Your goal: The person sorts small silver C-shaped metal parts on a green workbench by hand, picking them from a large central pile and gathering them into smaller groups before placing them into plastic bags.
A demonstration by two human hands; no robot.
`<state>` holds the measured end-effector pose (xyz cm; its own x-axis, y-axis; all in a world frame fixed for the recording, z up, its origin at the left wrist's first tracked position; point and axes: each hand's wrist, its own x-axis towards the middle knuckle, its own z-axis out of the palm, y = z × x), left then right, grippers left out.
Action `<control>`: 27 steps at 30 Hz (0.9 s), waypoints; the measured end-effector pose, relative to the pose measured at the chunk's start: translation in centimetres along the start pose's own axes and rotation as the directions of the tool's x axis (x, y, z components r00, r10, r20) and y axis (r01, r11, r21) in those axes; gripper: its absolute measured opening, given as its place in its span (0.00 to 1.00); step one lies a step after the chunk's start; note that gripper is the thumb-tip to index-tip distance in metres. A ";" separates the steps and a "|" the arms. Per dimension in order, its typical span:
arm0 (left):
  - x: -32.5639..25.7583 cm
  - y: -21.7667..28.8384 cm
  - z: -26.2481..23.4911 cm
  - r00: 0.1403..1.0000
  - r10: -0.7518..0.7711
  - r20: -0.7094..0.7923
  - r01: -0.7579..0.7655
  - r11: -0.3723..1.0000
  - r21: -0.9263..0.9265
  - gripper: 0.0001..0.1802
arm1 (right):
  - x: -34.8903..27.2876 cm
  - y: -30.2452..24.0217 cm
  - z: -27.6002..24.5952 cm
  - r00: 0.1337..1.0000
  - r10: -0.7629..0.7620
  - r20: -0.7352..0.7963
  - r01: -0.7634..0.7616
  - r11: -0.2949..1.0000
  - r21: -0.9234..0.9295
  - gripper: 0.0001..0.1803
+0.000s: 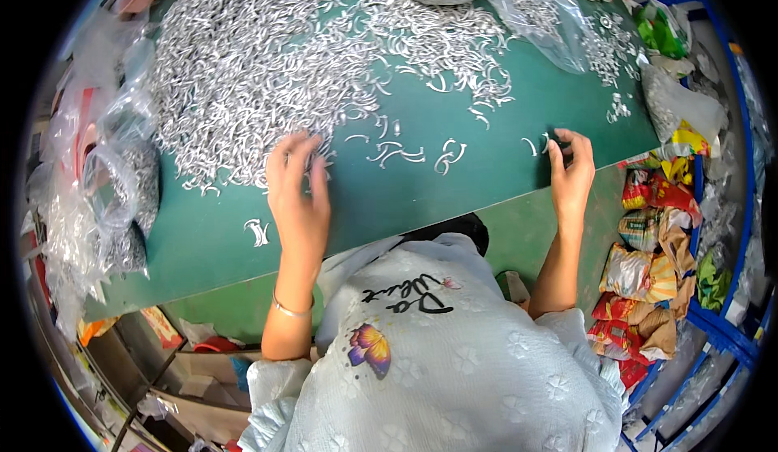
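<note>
A big heap of small, curved silver metal pieces (pixel 243 63) covers much of the green table (pixel 478 168). My left hand (pixel 298 185) reaches over the heap's near right edge, its fingers bent down among the pieces and its thumb apart; no held piece can be made out. At the right, close to the table's front edge, my right hand (pixel 573 168) pinches a small curved metal piece (pixel 545 138) between thumb and forefinger. Another curved piece (pixel 529 146) lies just left of it. Between my hands are a few loose pieces (pixel 397 152) and a little cluster (pixel 448 156).
Plastic bags of metal parts (pixel 134 176) stand along the left side. Another clear bag (pixel 543 23) lies at the back right, near scattered small parts (pixel 612 47). Blue shelving (pixel 721 330) and colourful packed sacks (pixel 640 274) stand right of the table.
</note>
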<state>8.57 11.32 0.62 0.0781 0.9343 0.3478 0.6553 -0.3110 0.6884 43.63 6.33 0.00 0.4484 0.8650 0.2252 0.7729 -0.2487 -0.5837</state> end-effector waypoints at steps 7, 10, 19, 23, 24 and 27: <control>-4.9 5.3 1.3 0.639 0.000 0.769 0.586 0.647 -0.487 0.13 | -2.0 -3.2 2.6 0.951 -0.295 0.092 0.309 0.913 -0.266 0.04; -6.4 4.5 1.8 0.589 -0.127 0.798 0.758 0.429 -0.491 0.15 | -5.0 -5.7 3.1 0.904 -0.355 0.239 0.395 0.906 -0.149 0.05; -7.2 3.0 -0.8 0.987 -0.158 0.043 0.159 0.987 -0.034 0.18 | -8.6 -14.5 9.2 0.700 -0.631 0.335 0.322 0.697 0.640 0.08; -6.9 2.3 -1.4 0.991 -0.002 0.137 -0.025 0.980 0.198 0.20 | -5.8 -11.7 5.9 0.753 -0.585 0.300 0.333 0.733 0.594 0.09; -6.9 2.2 -1.2 0.985 -0.002 0.173 -0.028 0.984 0.175 0.19 | -4.4 -10.2 5.1 0.777 -0.570 0.267 0.395 0.772 0.498 0.15; -6.5 1.9 -0.6 0.962 0.034 0.270 -0.066 0.991 0.113 0.18 | -2.0 -7.9 3.7 0.780 -0.526 0.340 0.485 0.850 0.204 0.15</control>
<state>8.86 4.59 0.00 0.3000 0.9356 0.1860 0.7296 -0.3507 0.5871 35.00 8.13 1.29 -0.2094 0.9533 0.2176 0.7829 0.2968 -0.5468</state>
